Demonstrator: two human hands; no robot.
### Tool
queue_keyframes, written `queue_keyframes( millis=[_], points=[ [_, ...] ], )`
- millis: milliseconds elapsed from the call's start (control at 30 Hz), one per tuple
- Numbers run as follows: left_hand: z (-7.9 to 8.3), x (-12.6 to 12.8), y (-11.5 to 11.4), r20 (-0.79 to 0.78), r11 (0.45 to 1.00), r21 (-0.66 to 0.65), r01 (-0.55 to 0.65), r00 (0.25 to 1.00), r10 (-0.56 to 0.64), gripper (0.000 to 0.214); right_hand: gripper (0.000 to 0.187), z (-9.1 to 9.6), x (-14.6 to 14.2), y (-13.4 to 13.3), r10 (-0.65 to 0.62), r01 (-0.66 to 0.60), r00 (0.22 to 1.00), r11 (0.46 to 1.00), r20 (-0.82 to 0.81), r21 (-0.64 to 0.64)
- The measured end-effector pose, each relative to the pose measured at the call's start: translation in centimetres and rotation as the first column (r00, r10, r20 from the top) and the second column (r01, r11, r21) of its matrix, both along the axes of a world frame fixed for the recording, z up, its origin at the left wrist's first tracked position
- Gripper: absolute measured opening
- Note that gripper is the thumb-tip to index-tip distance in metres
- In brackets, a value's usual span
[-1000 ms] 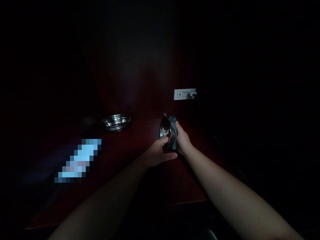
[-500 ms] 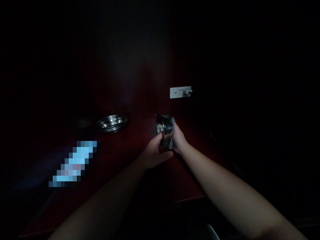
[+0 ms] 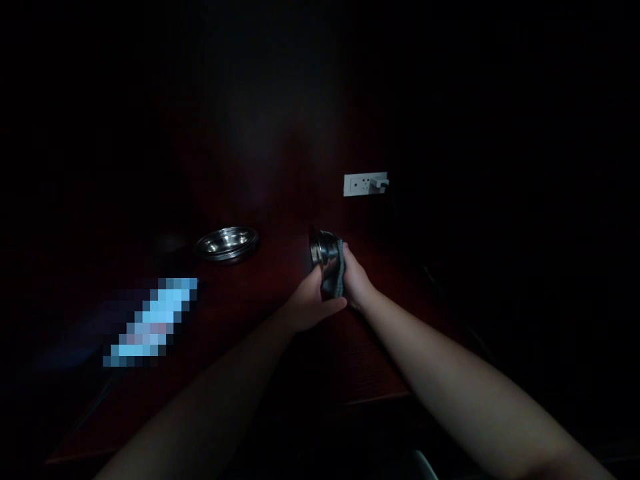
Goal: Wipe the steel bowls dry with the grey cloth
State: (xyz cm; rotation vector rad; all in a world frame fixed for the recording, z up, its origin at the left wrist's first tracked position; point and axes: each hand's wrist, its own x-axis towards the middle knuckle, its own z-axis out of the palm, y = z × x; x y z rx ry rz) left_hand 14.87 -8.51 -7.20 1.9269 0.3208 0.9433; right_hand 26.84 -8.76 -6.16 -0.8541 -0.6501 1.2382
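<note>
A shiny metal bowl [image 3: 329, 252] is tilted on its side between my hands, its opening turned to the left. My left hand [image 3: 310, 300] grips the bowl's near rim, with the thumb at the opening. A grey-green cloth [image 3: 334, 287] lies against the bowl's outer right side. My right hand [image 3: 356, 277] presses that cloth to the bowl's base; most of its fingers are hidden behind. To the left, a stack of shiny metal bowls or dishes [image 3: 227, 244] sits on the dark red table [image 3: 240, 287].
A lit, pixelated screen [image 3: 155, 320] lies on the table at left, with a thin cable [image 3: 95, 403] near it. A white wall socket [image 3: 365, 184] with a plug in it is at the back. The table's front edge [image 3: 375, 399] runs below my hands. Surroundings are very dark.
The bowl has turned slightly in my hands, showing more of its outer side, and the cloth now sits farther round toward its base. The whole view has shifted a little.
</note>
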Motion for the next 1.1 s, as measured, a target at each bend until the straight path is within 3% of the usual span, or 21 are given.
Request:
queue_keyframes(
  millis=[200,467,867,1100],
  points=[
    [-0.1,0.2,0.1,0.012,0.993,-0.116,0.001,1.0,0.001,0.076,0.043,-0.9,0.6,0.4,-0.06,0.042,0.962,0.996,0.266,0.074],
    [0.1,0.3,0.1,0.043,0.987,-0.152,0.057,0.998,-0.051,0.074,0.048,-1.4,1.1,0.9,-0.14,0.04,0.899,0.97,0.416,0.239],
    [0.3,0.3,0.2,-0.006,0.99,-0.137,0.028,1.0,-0.029,0.063,0.049,-1.5,1.4,1.1,-0.166,0.051,0.889,0.962,0.427,0.269],
    [0.4,0.2,-0.1,0.021,0.964,-0.254,0.084,0.996,-0.081,0.054,0.05,-1.5,1.8,1.4,-0.196,0.088,0.889,0.96,0.414,0.267]
  ],
)
